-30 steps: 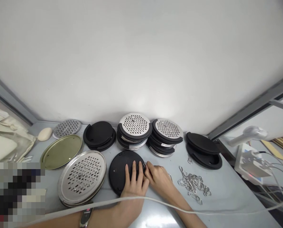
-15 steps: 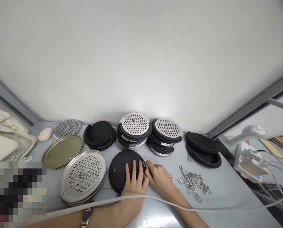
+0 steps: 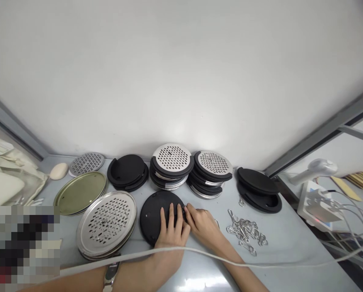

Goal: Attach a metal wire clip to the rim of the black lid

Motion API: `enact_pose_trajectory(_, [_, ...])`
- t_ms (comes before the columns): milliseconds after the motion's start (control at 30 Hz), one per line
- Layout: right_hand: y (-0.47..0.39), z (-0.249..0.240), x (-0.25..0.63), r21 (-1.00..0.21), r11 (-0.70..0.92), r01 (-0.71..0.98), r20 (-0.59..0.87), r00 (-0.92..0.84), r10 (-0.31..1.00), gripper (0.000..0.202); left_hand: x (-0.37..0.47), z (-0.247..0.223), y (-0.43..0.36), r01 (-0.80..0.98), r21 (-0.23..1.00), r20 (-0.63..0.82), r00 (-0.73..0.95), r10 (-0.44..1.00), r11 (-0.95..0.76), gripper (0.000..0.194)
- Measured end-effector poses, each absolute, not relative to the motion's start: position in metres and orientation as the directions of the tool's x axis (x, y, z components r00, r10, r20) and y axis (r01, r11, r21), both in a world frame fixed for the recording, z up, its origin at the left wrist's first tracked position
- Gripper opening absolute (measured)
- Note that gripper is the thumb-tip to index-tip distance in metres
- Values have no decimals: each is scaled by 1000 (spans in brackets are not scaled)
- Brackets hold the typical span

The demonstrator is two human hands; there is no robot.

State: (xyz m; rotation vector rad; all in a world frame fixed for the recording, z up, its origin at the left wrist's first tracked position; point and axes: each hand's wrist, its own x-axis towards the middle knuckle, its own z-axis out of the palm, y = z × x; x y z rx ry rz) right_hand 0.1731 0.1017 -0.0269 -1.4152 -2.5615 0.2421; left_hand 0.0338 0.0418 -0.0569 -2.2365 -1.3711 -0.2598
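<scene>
A round black disc [image 3: 151, 215] lies on the grey table in front of me. My left hand [image 3: 170, 235] rests on its right part, fingers stretched out and pressing on the surface. At the disc's right edge, my right hand [image 3: 202, 225] is closed in a pinch; a small dark or metallic bit shows at the fingertips, too hidden to name. A pile of metal clips with rings [image 3: 246, 231] lies to the right of that hand. Left of the disc stands a stack topped by a silver perforated grater plate [image 3: 108, 223].
Behind are two stacks of black holders with grater plates [image 3: 173, 158] [image 3: 214, 163], black discs [image 3: 128, 172] and more black parts [image 3: 258, 180] at right. A green plate [image 3: 80, 192] lies left. A white cable [image 3: 211, 255] crosses before my forearms. A power strip [image 3: 316, 207] stands at right.
Both hands stay at the disc with almost the same grip. My right fingertips have shifted very slightly at its edge, and the view has moved a little.
</scene>
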Motion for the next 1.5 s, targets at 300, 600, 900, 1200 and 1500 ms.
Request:
enact_pose_trajectory(300, [100,-22,174,-272,534,801,67,-538,840,17,34,-56,42,878,-279,408,474,780,-388,39])
enact_pose_trajectory(600, [99,-19,176,-316,526,790,15,-550,835,17,36,-69,44,905,-248,471,424,774,-345,25])
enact_pose_trajectory(900, [99,-17,176,-314,517,796,-9,-547,837,20,32,-49,41,849,-344,341,511,789,-401,47])
enact_pose_trajectory(1200, [99,-16,175,-296,527,797,5,-551,835,18,31,-53,42,850,-345,336,507,794,-397,45])
enact_pose_trajectory(1500, [100,-17,177,-255,533,807,-14,-554,832,17,32,-48,40,864,-290,306,491,816,-411,46])
